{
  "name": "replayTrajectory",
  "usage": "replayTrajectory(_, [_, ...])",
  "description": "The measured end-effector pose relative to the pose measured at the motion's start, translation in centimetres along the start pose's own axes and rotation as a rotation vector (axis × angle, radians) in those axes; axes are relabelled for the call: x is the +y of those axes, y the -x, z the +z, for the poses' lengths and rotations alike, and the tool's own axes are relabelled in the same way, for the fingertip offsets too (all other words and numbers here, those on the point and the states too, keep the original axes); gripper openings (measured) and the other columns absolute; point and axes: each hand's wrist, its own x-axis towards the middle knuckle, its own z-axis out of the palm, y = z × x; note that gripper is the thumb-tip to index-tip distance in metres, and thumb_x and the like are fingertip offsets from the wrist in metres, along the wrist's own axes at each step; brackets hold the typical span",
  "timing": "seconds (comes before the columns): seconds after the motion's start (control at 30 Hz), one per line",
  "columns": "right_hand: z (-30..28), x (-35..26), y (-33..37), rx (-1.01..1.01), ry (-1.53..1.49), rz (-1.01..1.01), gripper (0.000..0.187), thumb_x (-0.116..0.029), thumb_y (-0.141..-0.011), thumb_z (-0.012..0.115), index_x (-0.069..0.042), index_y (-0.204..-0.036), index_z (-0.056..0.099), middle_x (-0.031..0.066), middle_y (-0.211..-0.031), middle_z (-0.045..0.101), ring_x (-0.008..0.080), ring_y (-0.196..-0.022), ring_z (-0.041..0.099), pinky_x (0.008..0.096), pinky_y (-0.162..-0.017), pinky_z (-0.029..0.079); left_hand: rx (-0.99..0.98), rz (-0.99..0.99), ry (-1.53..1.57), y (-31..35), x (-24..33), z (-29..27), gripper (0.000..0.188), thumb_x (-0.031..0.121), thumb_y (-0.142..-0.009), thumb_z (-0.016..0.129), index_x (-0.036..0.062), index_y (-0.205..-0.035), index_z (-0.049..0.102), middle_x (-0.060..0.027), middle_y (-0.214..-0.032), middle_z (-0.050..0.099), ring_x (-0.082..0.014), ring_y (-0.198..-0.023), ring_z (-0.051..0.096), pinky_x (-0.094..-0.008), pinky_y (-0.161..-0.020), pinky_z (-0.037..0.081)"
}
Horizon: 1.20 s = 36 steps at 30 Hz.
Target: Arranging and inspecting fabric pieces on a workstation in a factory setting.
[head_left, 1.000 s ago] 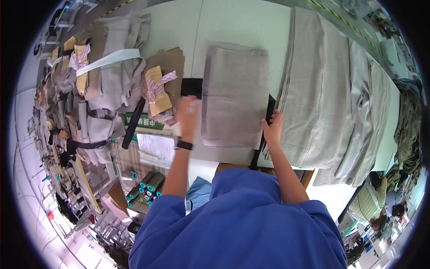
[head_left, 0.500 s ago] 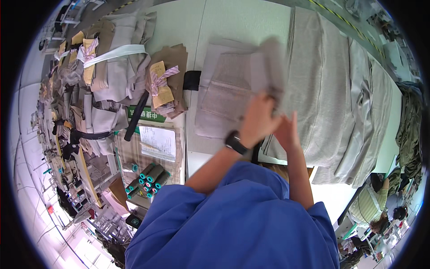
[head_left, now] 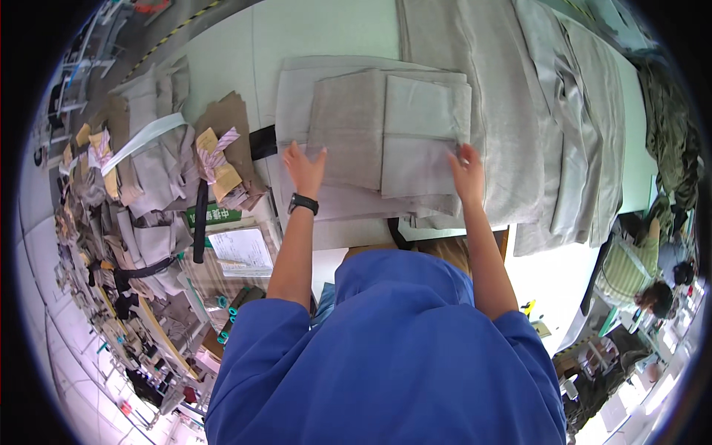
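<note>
While both hands rest on the stack, the work looks to be at the squaring-up stage of folding: cloth already doubled over, edges being aligned.

Far left: a crowded side shelf (head_left: 141, 245) with grey fabric offcuts, brown card pieces (head_left: 222, 122) and a printed paper sheet (head_left: 241, 246). A black strap (head_left: 200, 221) lies across them.

Left hand (head_left: 304, 167), wristwatch (head_left: 302, 203) on the wrist: fingers spread flat, palm down on the near left edge of the folded grey cloth (head_left: 386, 133). No closed grip; it presses rather than holds.

Centre: the folded cloth sits on the pale green bench (head_left: 326, 30), on top of a wider grey piece (head_left: 297, 96) spread beneath it.

Right hand (head_left: 467, 172): fingers extended at the cloth's right edge, fingertips touching the fold. Whether any layer is pinched underneath, I cannot tell.

Right: long lengths of grey fabric (head_left: 519, 111) lie along the bench, just beside the stack. Another person (head_left: 641, 278) sits at the far right, well apart.

Judgement: the next move calls for even pressure from both hands, keeping the layers from sliding on the piece below.
</note>
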Motion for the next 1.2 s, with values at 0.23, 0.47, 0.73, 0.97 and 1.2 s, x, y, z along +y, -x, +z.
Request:
replayTrajectory(0.23, [2.0, -5.1, -1.8, -0.373, 0.196, 0.264, 0.051, -0.025, -0.073, 0.067, 0.003, -0.112, 0.048, 0.0177, -0.107, 0.056, 0.0248, -0.103, 0.052, 0.0341, -0.086, 0.042, -0.349, -0.103, -0.087, -1.7, 5.6, -2.0, 0.058, 0.029, -0.072, 0.068, -0.0055, -0.114, 0.047, -0.0171, -0.100, 0.061, -0.0311, -0.091, 0.059, -0.0405, -0.079, 0.046])
replayTrajectory(0.47, [-5.3, -8.3, 1.9, -0.482, -1.107, 0.557, 0.034, -0.019, -0.080, 0.063, 0.001, -0.106, 0.053, 0.0105, -0.103, 0.057, 0.0200, -0.097, 0.054, 0.0335, -0.089, 0.040, -0.440, 0.892, 0.361, 7.3, 22.0, 0.2, 0.071, 0.025, -0.074, 0.061, 0.0006, -0.132, 0.029, -0.0197, -0.137, 0.032, -0.0327, -0.128, 0.029, -0.0427, -0.102, 0.028])
replayTrajectory(0.73, [-16.1, -13.9, 0.1, 0.096, -0.901, 0.391, 0.035, -0.012, -0.080, 0.061, 0.000, -0.112, 0.052, 0.0109, -0.104, 0.059, 0.0202, -0.093, 0.058, 0.0320, -0.083, 0.047, -0.506, 0.772, 0.504, 15.6, 18.2, 0.3, 0.108, 0.053, -0.065, 0.068, -0.0061, -0.136, 0.013, -0.0273, -0.142, 0.010, -0.0399, -0.133, 0.009, -0.0538, -0.105, 0.008])
replayTrajectory(0.97, [-24.9, -25.5, 4.3, 0.267, -0.728, -0.056, 0.036, -0.021, -0.086, 0.054, 0.000, -0.115, 0.049, 0.0123, -0.109, 0.057, 0.0235, -0.102, 0.054, 0.0369, -0.088, 0.044, -0.093, 0.325, -0.002, 15.2, 6.5, 3.7, 0.084, 0.027, -0.064, 0.064, 0.0020, -0.134, 0.026, -0.0174, -0.140, 0.026, -0.0310, -0.131, 0.023, -0.0458, -0.106, 0.014])
replayTrajectory(1.2, [-23.9, -32.0, 1.4, -0.003, -0.589, -0.299, 0.039, -0.024, -0.087, 0.052, -0.002, -0.120, 0.047, 0.0111, -0.115, 0.053, 0.0223, -0.107, 0.051, 0.0376, -0.091, 0.041, 0.235, 0.050, 0.509, 15.1, 2.8, -3.4, 0.045, 0.008, -0.067, 0.056, 0.0067, -0.112, 0.055, -0.0109, -0.110, 0.059, -0.0263, -0.107, 0.053, -0.0359, -0.091, 0.038])
